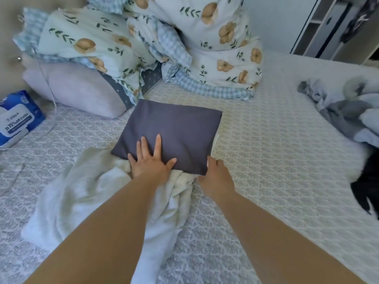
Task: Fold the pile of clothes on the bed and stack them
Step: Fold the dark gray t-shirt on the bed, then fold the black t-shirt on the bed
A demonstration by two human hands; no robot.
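From my remote view, left to right: a blue wipes pack [17,117], then a rumpled white garment [86,193] still unfolded on the bed [276,160]. My left hand [150,160] presses flat, fingers spread, on a folded dark grey garment [174,128]. My right hand [217,173] pinches its near corner. Far right, a grey and black clothes pile [348,113] waits. I judge one piece folded, most remaining
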